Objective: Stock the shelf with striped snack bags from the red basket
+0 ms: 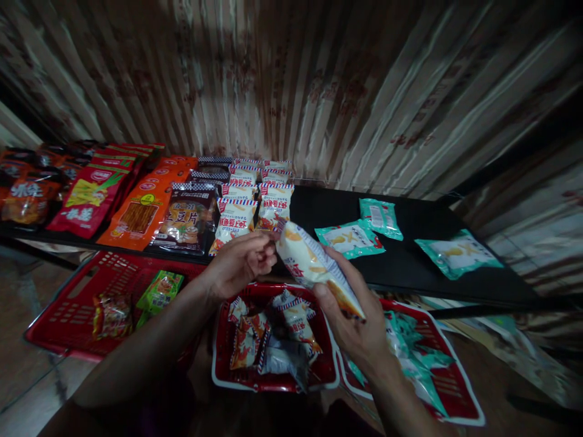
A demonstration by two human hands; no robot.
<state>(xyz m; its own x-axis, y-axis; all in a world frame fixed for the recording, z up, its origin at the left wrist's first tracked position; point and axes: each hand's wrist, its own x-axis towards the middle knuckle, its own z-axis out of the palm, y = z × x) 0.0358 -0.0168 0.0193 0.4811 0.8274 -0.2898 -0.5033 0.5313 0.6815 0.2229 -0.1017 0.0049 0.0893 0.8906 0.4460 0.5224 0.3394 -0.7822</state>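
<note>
My right hand (350,303) grips a white snack bag (310,258) with orange and blue print, tilted above the middle basket. My left hand (246,261) has its fingers curled in at the bag's upper left end. Its fingertips are at the bag's edge, but whether they pinch it is unclear. Just behind, matching white snack bags (237,218) stand in two rows on the black shelf. Below my hands, the red middle basket (218,370) with a white rim holds several of the same bags (298,321) and a silvery bag face (285,358).
Further left on the black shelf (314,200) stand brown bags (186,218), orange bags (141,212) and red bags (98,188). Teal bags (350,238) lie flat at right. A left red basket (68,309) holds a green packet (159,291); a right basket (473,406) holds teal bags.
</note>
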